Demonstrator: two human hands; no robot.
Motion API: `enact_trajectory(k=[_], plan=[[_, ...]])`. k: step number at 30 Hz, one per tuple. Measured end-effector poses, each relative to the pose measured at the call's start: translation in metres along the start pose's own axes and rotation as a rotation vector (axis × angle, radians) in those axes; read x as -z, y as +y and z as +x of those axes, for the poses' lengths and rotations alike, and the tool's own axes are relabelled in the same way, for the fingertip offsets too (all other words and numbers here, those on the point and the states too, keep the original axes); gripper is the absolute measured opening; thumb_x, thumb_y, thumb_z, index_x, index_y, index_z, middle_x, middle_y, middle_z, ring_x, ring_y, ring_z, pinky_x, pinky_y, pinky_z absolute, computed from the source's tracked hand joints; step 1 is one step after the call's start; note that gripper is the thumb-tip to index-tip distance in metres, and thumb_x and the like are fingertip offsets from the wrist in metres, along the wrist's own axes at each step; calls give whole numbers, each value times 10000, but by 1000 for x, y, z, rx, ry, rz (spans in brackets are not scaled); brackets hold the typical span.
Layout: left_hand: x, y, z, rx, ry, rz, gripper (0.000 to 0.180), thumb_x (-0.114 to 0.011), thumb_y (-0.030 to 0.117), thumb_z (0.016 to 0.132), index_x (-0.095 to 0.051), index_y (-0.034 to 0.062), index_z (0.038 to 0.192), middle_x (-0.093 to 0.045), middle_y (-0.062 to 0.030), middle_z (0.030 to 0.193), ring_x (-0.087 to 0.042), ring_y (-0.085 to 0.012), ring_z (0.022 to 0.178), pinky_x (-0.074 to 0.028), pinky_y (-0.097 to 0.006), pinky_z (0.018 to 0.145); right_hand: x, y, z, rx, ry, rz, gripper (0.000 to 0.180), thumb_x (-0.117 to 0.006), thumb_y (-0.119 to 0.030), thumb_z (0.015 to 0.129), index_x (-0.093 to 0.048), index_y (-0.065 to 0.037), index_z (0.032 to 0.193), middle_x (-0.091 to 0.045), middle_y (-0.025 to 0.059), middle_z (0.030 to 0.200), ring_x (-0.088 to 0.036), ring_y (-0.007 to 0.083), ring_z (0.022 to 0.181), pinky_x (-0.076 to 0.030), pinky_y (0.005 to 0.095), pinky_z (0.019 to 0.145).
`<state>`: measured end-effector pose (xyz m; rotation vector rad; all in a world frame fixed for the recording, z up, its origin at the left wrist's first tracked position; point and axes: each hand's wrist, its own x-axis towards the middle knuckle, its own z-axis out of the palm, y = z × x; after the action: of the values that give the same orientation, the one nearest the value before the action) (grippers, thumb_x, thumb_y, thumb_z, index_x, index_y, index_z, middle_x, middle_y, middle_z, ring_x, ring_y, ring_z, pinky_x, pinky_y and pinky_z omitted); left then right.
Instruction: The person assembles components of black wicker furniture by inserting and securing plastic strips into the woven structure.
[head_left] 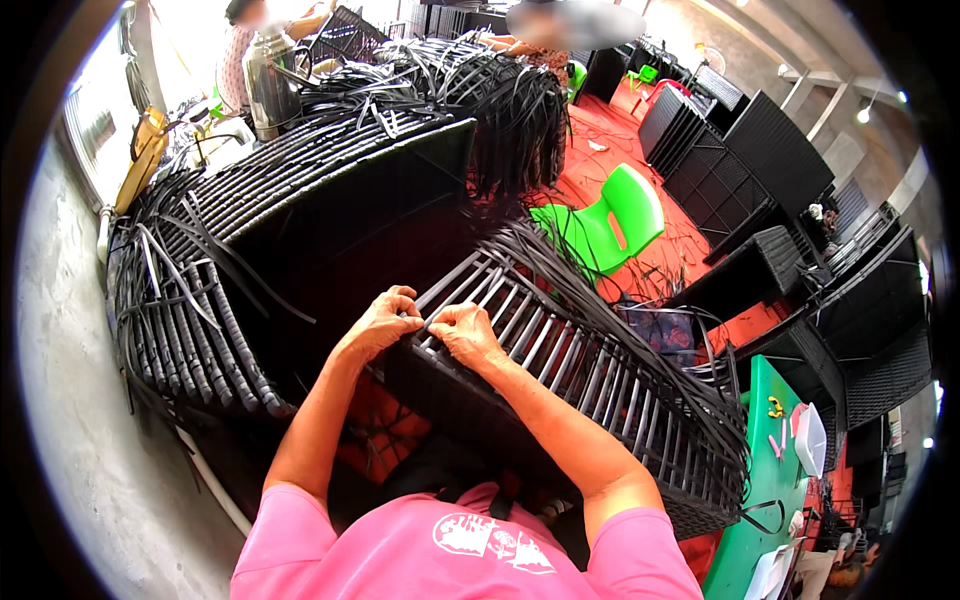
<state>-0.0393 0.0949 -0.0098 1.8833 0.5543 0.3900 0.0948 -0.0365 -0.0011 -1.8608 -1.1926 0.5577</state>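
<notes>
Left hand: your left hand (378,322) sits at the near top edge of the black woven frame (590,385), fingers curled in and pinching a black plastic strip (425,325) right at the rim
Right hand: your right hand (466,333) is just beside it, almost touching, fingertips pressed down on the same strip where it crosses the rim
Frame: the half-woven frame lies tilted across your lap, upright bars bare along its middle, strips already laid along its far edge and lower right end
Step in hand: by the look of it you are seating one strip around the top rail, so the weaving is partly done, with many open bars left
Next move: it likely calls for a firm pull to tighten the strip, then threading it behind the neighbouring bar; keep both hands close so it does not slip
Loose ends: black strips trail off the frame's far side and lower right corner
Around: a stack of finished black woven panels (300,190) stands to your left; a green plastic chair (605,225) sits beyond on the red floor (600,140)
Table: a green table (765,480) at lower right carries small yellow and pink bits and a white container (808,438)
Packages, labels, signs: none you can make out; the container is plain
</notes>
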Motion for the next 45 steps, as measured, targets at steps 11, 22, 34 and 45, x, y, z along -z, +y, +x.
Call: enact_trajectory(k=[11, 22, 34, 45], plan=[[9, 68, -24, -450, 386, 206, 61, -634, -29, 809, -633, -1, 754, -616, -90, 1089, -561, -202, 1054, -442, -309, 858, -13, -28, -2, 53, -91, 647, 186, -665, -226, 917, -705, -44, 913, -617, -19, 683, -549, 38, 586, -456, 210, 499], [-1, -37, -18, 102, 622, -446, 180, -560, 133, 951, -711, 36, 937, -718, -54, 891, -622, -93, 812, -454, -244, 741, -1, -13, 11, -191, -30, 750, 206, -620, -209, 943, -681, -31, 860, -648, 11, 742, -557, 50, 574, -471, 194, 494], [-3, -49, -26, 248, 238, -705, 150, -655, 172, 902, -739, 47, 896, -661, 3, 716, -559, -43, 590, -418, -173, 533, 3, -30, 15, -70, -35, 273, 114, -700, -97, 820, -672, 13, 813, -650, 34, 651, -577, 62, 544, -458, 203, 455], [-1, -37, -28, 227, 230, -681, 170, -652, 185, 916, -746, 43, 926, -660, 13, 714, -516, -18, 589, -371, -168, 522, 9, -34, 17, -79, -209, -187, 216, -689, -169, 739, -750, -12, 874, -701, 95, 709, -649, 153, 635, -516, 282, 624]])
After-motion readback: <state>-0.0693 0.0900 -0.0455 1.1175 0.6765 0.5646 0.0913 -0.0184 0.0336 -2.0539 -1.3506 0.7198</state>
